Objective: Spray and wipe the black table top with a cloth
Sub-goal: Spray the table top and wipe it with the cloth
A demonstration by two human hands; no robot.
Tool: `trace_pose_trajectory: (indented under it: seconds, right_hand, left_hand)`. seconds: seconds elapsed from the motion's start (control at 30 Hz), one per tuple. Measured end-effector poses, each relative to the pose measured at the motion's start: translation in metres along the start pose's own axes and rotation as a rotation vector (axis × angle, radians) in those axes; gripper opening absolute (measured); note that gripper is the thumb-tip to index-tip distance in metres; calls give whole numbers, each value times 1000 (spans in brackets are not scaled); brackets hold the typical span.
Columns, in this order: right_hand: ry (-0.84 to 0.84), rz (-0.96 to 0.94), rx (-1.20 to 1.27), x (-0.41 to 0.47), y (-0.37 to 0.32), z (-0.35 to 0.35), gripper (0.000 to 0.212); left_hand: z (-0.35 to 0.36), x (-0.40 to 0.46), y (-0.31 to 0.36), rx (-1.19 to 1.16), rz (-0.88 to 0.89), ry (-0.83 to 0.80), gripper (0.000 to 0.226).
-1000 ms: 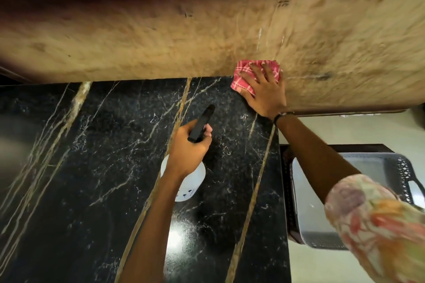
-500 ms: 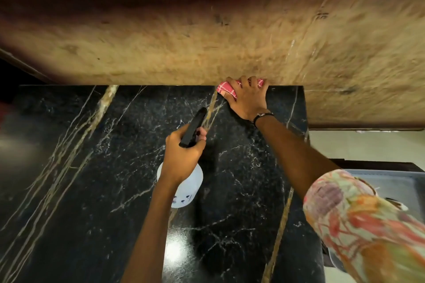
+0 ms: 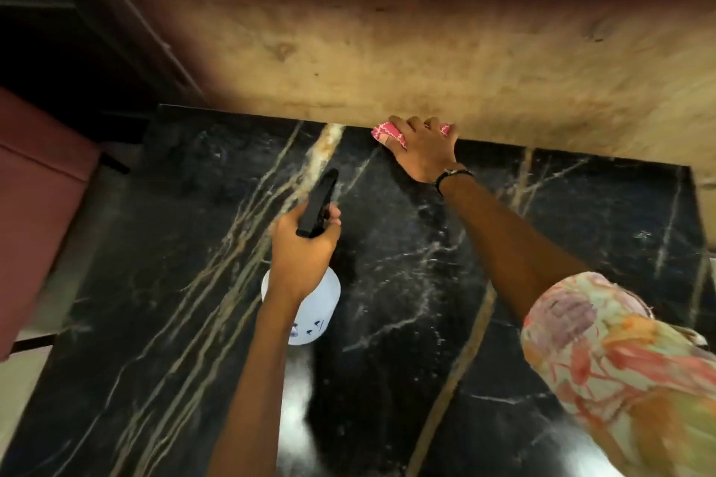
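Observation:
The black marble table top (image 3: 407, 283) with tan and white veins fills the lower view. My right hand (image 3: 426, 151) presses a pink checked cloth (image 3: 387, 132) against the table's far edge, where it meets the tan stone wall; most of the cloth is hidden under my fingers. My left hand (image 3: 304, 248) grips a spray bottle (image 3: 310, 306) above the middle of the table. The bottle has a white body and a black trigger head (image 3: 319, 203) that points toward the far edge.
A tan stone wall (image 3: 426, 43) rises right behind the table. A maroon box-like thing (image 3: 38, 197) stands off the table's left side, with a dark gap behind it. The table's right edge (image 3: 697, 213) is in view.
My right hand slid the cloth leftward along the far edge, from near the right corner toward the middle. My view shifted left, so the grey basket on the right dropped out of sight.

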State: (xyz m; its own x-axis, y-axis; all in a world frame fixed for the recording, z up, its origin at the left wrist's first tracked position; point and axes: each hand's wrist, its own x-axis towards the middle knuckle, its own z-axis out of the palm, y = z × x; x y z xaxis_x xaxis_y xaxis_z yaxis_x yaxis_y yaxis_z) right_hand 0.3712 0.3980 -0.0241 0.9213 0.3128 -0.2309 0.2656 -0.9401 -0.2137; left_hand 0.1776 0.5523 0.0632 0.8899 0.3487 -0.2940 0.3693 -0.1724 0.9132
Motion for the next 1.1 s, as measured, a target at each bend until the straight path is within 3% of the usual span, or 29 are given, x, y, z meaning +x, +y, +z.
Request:
trace_pose_trajectory:
  seconds: [0.13,0.27,0.43,0.53,0.7,0.87,1.1]
  right_hand:
    - [-1,-97,79,37,-100,17,52]
    - [-7,-147,150,81,-204,32,62]
    - [36,-291,45,123,-312,56,60]
    - [72,-392,-27,136,-342,64,58]
    - [108,-548,-139,141,-331,68,53]
    - [128,-454,-126,116,-296,62,53]
    - [161,-298,-124,48,-153,42,57]
  left_hand:
    - [-70,22,-12,-20,20,36,18]
    - [-139,41,-31,-37,26,66,27]
    - [-205,53,-58,-40,12,144,22]
    - [-227,56,-67,-29,10,191,19]
    - [-230,57,-68,-31,3,175,20]
    - [-202,51,-53,-45,2,125,23]
    - [-122,30,-25,-7,32,6,17]
